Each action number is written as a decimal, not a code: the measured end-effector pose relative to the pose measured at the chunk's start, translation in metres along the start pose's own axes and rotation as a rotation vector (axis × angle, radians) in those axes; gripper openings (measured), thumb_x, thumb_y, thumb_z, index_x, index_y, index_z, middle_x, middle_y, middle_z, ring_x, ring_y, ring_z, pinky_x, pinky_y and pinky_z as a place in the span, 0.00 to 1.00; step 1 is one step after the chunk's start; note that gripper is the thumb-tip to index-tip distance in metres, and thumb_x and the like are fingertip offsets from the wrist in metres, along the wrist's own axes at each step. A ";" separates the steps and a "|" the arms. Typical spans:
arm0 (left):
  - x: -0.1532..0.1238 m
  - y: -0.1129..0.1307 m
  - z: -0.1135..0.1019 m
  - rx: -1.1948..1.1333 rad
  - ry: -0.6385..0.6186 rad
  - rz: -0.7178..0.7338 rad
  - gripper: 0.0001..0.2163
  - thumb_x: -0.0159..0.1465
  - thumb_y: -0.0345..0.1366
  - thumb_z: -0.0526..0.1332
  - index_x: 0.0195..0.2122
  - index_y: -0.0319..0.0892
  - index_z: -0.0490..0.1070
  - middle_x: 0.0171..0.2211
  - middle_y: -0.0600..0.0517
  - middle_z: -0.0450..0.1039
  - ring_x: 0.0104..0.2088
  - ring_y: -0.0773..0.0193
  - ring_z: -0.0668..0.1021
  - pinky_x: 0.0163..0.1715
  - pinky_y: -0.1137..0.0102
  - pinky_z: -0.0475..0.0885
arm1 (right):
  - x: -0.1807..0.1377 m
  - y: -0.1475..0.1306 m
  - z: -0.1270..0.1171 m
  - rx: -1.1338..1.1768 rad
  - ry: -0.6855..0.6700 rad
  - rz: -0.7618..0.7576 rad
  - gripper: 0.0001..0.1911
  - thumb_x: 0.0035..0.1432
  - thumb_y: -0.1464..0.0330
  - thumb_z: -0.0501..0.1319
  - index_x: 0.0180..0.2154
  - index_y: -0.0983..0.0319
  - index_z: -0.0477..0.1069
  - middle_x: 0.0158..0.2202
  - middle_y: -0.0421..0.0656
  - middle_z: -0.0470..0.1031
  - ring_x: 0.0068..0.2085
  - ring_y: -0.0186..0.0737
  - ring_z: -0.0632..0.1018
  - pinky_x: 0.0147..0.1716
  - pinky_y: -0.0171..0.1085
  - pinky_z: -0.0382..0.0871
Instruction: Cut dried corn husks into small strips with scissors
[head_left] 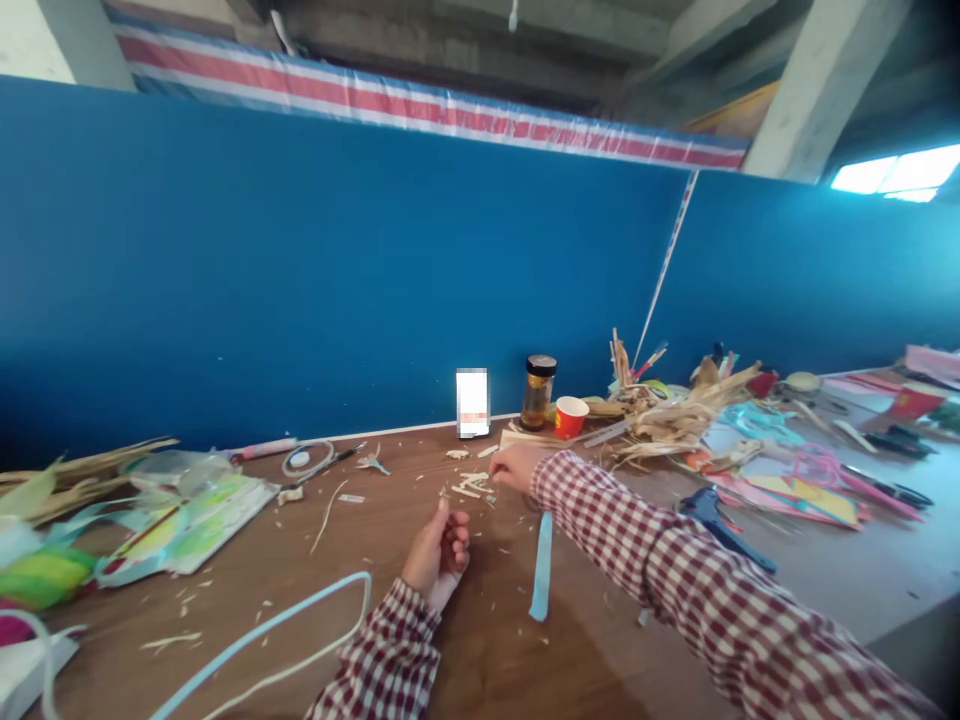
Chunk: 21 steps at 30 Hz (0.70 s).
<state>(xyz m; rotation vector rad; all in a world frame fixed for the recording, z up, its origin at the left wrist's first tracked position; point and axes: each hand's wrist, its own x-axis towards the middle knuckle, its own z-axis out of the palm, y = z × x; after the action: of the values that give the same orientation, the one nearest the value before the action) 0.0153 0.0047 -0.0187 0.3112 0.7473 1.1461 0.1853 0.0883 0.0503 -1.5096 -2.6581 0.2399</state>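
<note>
The far edge of the surface point(420, 432) runs along the foot of the blue wall point(300, 280), and the near right edge drops away beyond the right sleeve point(697, 590). Open brown wood lies between the two arms and towards the person. To the left, a looped pale blue cord point(300, 615) and a green and yellow paper sheet point(187, 520) take up the room. To the right, a heap of split cane point(675, 415) and a dark blue tool point(712, 512) crowd in.

The right hand point(514, 467) reaches far forward, its back to the camera. Its fingers are hidden, so I cannot tell whether they grip anything. Just beside it, on its left, lies a small scatter of pale slivers point(471, 487). Most lie with their long axis roughly left to right, a few are skewed, and all lie flat. The left hand point(441, 552) rests nearer the person, fingers curled into a closed fist. Whether anything sits inside it cannot be seen. A light blue strip point(541, 566) lies flat between the arms, its long axis pointing away from the person.

By the wall behind the slivers stand a dark-lidded jar point(538, 392) and a red cup point(570, 416), close together. Fine shavings dust the wood, and concrete beams cross overhead
</note>
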 end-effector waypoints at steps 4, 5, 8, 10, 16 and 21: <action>0.000 0.003 0.000 -0.067 0.036 -0.011 0.18 0.63 0.41 0.50 0.27 0.33 0.70 0.15 0.52 0.67 0.13 0.75 0.69 0.12 0.80 0.66 | 0.018 -0.021 0.007 -0.037 -0.030 -0.023 0.10 0.54 0.66 0.57 0.39 0.58 0.73 0.39 0.42 0.75 0.41 0.39 0.73 0.38 0.33 0.63; 0.000 0.004 -0.001 -0.085 0.041 -0.005 0.18 0.63 0.41 0.50 0.27 0.32 0.71 0.15 0.52 0.68 0.13 0.74 0.69 0.13 0.80 0.67 | 0.022 -0.025 0.009 -0.048 -0.043 -0.020 0.10 0.54 0.66 0.58 0.39 0.57 0.73 0.40 0.42 0.75 0.42 0.40 0.73 0.39 0.33 0.63; 0.001 0.005 -0.002 -0.121 0.045 0.028 0.18 0.63 0.42 0.50 0.27 0.32 0.71 0.16 0.51 0.68 0.14 0.73 0.70 0.13 0.79 0.67 | 0.032 -0.028 0.014 -0.086 -0.087 0.002 0.09 0.54 0.69 0.58 0.39 0.59 0.73 0.41 0.44 0.75 0.43 0.41 0.73 0.40 0.36 0.64; 0.002 0.006 -0.003 -0.149 0.050 0.058 0.19 0.63 0.43 0.50 0.27 0.32 0.71 0.17 0.51 0.69 0.14 0.74 0.70 0.14 0.79 0.68 | 0.036 -0.027 0.018 -0.111 -0.113 0.020 0.09 0.56 0.68 0.57 0.40 0.62 0.71 0.41 0.45 0.74 0.42 0.41 0.73 0.41 0.40 0.66; 0.003 0.008 -0.005 -0.206 0.046 0.111 0.18 0.62 0.43 0.52 0.27 0.32 0.72 0.18 0.50 0.69 0.15 0.73 0.71 0.15 0.79 0.68 | 0.040 -0.027 0.035 -0.139 -0.126 0.072 0.11 0.60 0.65 0.54 0.42 0.63 0.67 0.43 0.45 0.70 0.42 0.38 0.73 0.41 0.43 0.68; 0.002 0.009 -0.005 -0.214 0.042 0.120 0.18 0.62 0.43 0.52 0.27 0.32 0.72 0.18 0.49 0.70 0.16 0.73 0.71 0.16 0.79 0.69 | 0.038 -0.032 0.040 -0.064 -0.077 0.057 0.13 0.60 0.64 0.53 0.44 0.64 0.67 0.42 0.44 0.71 0.41 0.38 0.73 0.40 0.43 0.69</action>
<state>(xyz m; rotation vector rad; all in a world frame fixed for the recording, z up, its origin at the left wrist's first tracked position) 0.0057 0.0093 -0.0182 0.1542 0.6430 1.3375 0.1331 0.1014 0.0160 -1.6289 -2.7097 0.2225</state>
